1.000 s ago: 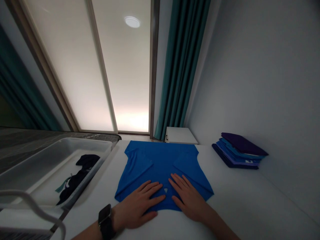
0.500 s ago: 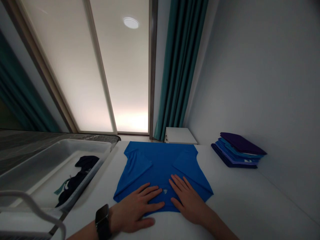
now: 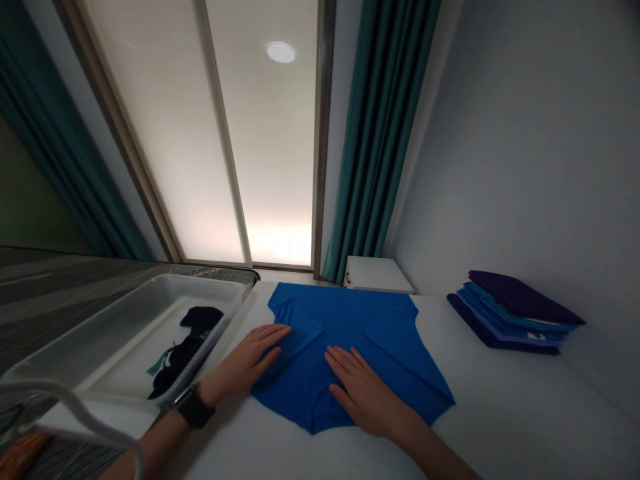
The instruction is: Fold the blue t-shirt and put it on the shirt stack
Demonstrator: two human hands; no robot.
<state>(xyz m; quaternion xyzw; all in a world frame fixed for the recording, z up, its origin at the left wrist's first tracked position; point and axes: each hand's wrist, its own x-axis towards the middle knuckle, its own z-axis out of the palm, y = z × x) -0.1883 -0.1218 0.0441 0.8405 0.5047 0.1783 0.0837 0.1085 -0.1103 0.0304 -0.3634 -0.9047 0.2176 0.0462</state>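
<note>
A blue T-shirt (image 3: pixel 360 333) lies flat on the white table (image 3: pixel 500 413), both sleeves folded in. My left hand (image 3: pixel 247 360), a dark watch on its wrist, lies open at the shirt's left edge with the fingertips on the folded left sleeve. My right hand (image 3: pixel 363 393) rests flat and open on the shirt's middle, near its front hem. Neither hand holds anything.
A clear plastic bin (image 3: pixel 135 320) with dark clothes (image 3: pixel 185 343) stands at the left. A stack of folded blue and purple garments (image 3: pixel 515 310) sits at the right by the wall. A small white cabinet (image 3: pixel 377 275), teal curtains and a lit window lie beyond the table.
My left hand has slid from the shirt's near middle out to its left edge. The right hand stays on the middle. The view has shifted to the left.
</note>
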